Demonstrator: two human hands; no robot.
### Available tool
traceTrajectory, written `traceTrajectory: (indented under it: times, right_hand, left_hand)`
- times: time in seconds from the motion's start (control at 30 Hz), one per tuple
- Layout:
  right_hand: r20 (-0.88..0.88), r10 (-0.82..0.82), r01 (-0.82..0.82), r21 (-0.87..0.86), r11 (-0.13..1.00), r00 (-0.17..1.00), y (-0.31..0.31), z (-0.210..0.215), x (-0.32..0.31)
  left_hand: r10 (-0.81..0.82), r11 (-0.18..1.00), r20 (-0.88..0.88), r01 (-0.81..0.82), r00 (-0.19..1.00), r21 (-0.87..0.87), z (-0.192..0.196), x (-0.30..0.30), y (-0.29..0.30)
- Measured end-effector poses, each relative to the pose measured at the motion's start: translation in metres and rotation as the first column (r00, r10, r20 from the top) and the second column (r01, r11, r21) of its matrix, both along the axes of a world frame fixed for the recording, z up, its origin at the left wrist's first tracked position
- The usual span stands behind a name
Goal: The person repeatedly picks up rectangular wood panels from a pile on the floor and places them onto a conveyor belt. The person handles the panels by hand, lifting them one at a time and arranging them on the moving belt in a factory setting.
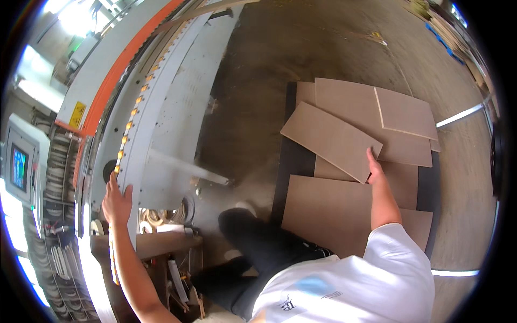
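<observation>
My right hand (pixel 375 168) reaches down and grips the near corner of a brown rectangular board (pixel 328 139) that lies tilted on top of a low stack. Under and around it lie several more brown boards (pixel 371 116), spread unevenly over a dark pallet (pixel 293 156) on the floor. My left hand (pixel 116 202) rests flat with fingers spread on the grey metal edge of a long machine (pixel 177 113) to my left, holding nothing.
The machine has an orange stripe, a row of yellow studs and a control screen (pixel 19 167) at the far left. Reels of white edge tape (pixel 156 216) sit below it. Dusty concrete floor (pixel 301 48) lies ahead; more stacked material (pixel 441 32) stands at the far right.
</observation>
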State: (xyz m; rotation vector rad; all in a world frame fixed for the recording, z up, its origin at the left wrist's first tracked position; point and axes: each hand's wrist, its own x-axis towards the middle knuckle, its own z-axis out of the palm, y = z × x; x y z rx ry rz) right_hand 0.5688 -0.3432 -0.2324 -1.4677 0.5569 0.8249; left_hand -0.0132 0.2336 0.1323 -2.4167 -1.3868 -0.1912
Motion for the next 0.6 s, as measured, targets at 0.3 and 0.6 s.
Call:
traceTrajectory:
  times: [0.3, 0.6]
  right_hand:
    - [0.293, -0.214, 0.209, 0.046, 0.977, 0.932, 0.062, 0.004, -0.039]
    - [0.359, -0.256, 0.095, 0.409, 0.907, 0.897, 0.0, 0.044, -0.12]
  left_hand:
    - [-0.176, 0.976, 0.086, 0.163, 0.981, 0.146, 0.004, 0.007, -0.013]
    - [-0.492, 0.814, 0.365, 0.567, 0.791, -0.13, -0.08, 0.08, -0.145]
